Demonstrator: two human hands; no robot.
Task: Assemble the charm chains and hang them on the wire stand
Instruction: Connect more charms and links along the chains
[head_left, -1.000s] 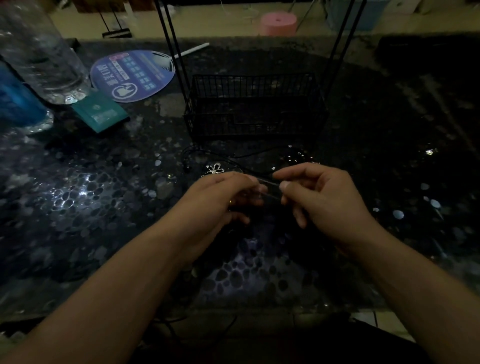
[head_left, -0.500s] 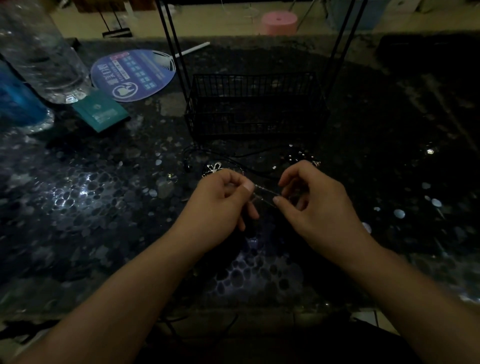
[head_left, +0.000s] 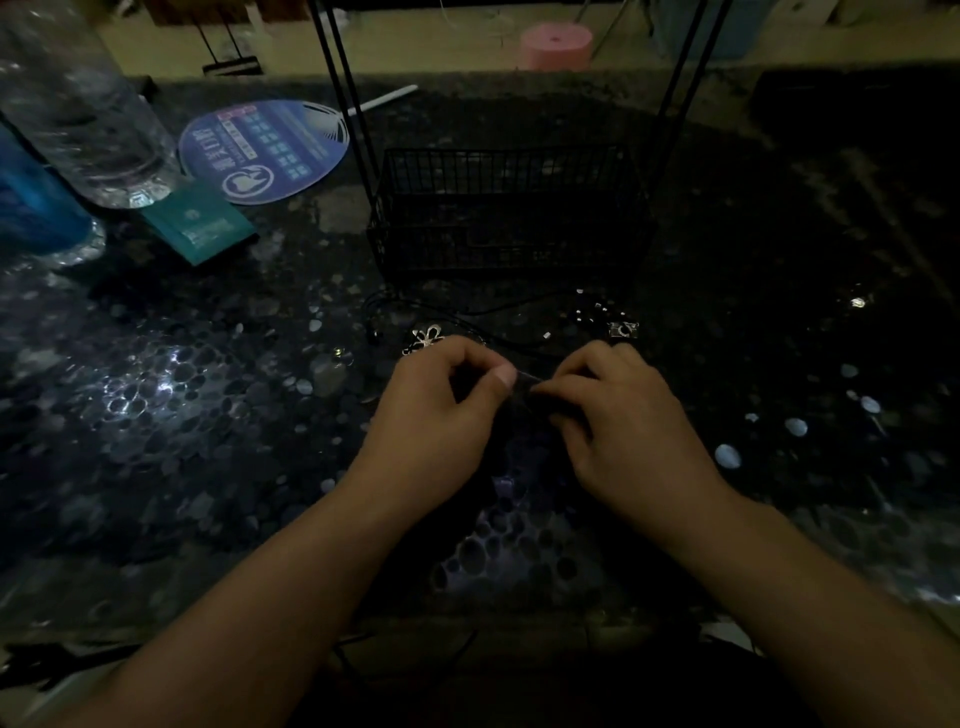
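Where the dark, speckled desk runs off to the left, a clear bottle stands beside a blue container, with a teal packet lying just in front of the bottle and a round blue fan flat behind it. Toward the middle, the black wire stand sits upright on the desk, its basket low and its thin rods rising out of the top of the view. Just in front of the basket a thin black cord lies loose on the desk, and a silver flower charm rests beside the knuckles of the left hand, touching or nearly touching them; the dim light does not settle which. The left hand's fingers are curled, thumb and forefinger pinched on one end of a short, thin chain piece that spans the small gap between the two hands, held just above the desk. The right hand meets it from the other side, its fingers likewise curled and its fingertips pinched on the opposite end, so the piece lies between the two sets of fingertips. Beyond the right hand's knuckles a small square silver charm lies on the desk, near a scatter of tiny bright bits. Far back, off the desk, stands a pink stool.
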